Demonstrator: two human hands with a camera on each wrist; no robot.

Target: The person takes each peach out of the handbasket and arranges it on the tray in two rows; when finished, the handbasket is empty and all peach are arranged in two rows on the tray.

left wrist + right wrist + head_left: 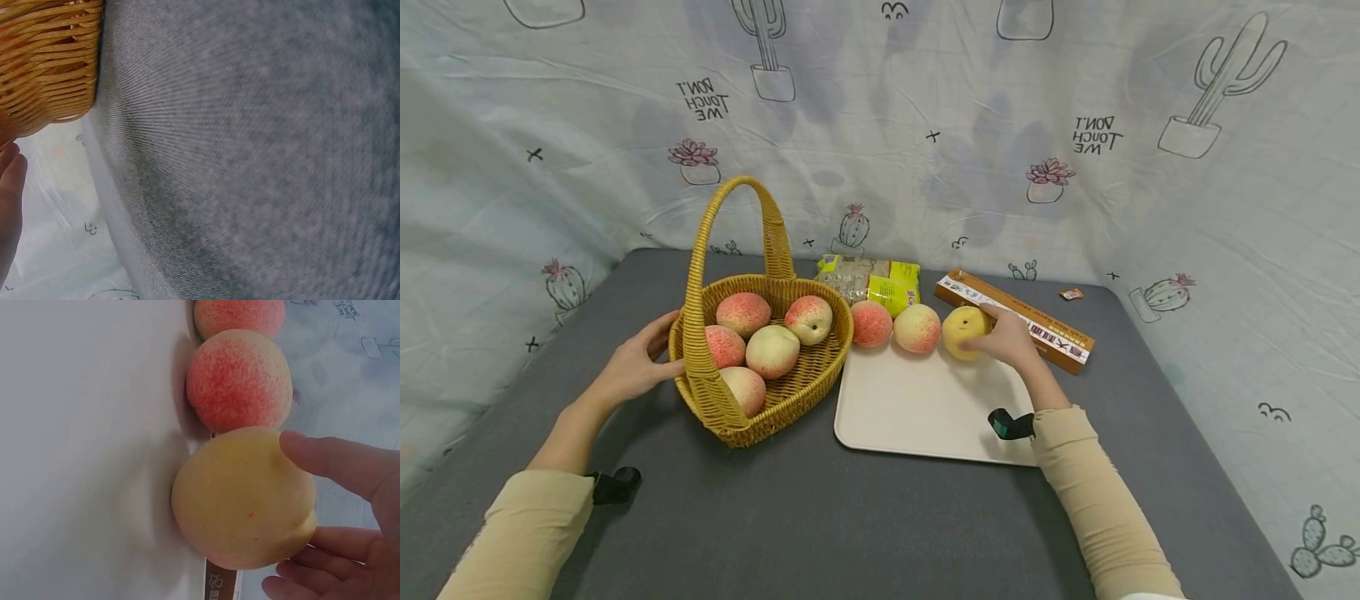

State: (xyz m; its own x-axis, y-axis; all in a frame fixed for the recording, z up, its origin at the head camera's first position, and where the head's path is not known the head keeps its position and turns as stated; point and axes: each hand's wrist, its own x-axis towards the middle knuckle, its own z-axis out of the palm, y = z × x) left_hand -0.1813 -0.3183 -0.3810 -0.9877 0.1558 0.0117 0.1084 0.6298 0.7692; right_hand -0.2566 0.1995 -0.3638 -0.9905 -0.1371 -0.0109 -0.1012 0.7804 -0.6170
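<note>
Beige sleeves (pixel 523 521) lie closest to my view. I see the left hand (pixel 636 362) spread against the basket (pixel 797 414), probably to steady it. The right hand (pixel 1009 337) pinches the yellow peach (pixel 957 330) at the far edge of the tray (pixel 925 408), thumb facing fingers, likely so it cannot roll.

– What sort of place?
– A makeshift tabletop booth, the room beyond hidden: cactus-print cloth (pixel 880 125) hangs along the far, left and right sides of a grey table (pixel 880 533).
</note>
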